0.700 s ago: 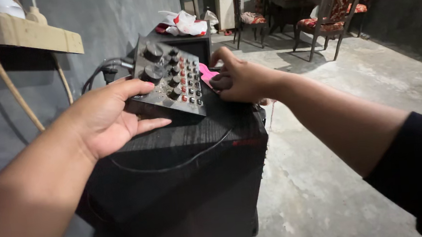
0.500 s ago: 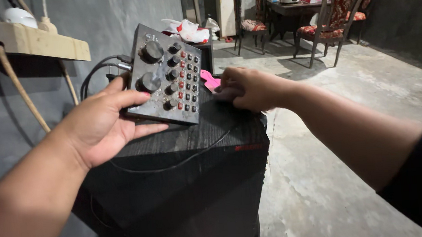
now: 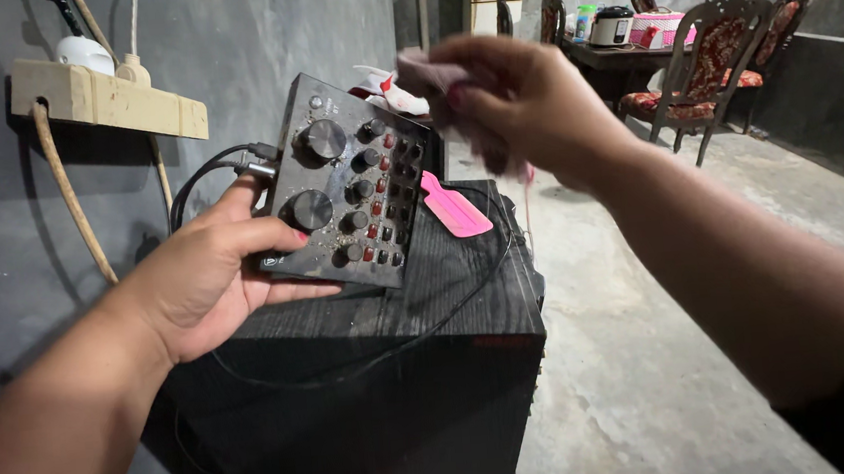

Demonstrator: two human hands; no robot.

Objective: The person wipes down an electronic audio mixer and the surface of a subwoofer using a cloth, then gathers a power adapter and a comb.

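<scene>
My left hand grips the lower left edge of a dusty grey control box with round knobs and small red and black buttons, tilting it up off the top of a black wooden speaker cabinet. Cables plug into the box's left side. My right hand is raised above the box, closed on a crumpled pinkish cloth. A flat pink plastic piece lies on the cabinet top right of the box. A thin black wire loops across the cabinet.
A cream wooden shelf with a white object is fixed to the grey wall on the left. Carved chairs with red patterned seats and a table with an appliance stand at the back right. Bare concrete floor lies right of the cabinet.
My right hand lifted off the cabinet top with the cloth and rose above the control box. My left hand tilted the box further upright. The pink piece is now uncovered.
</scene>
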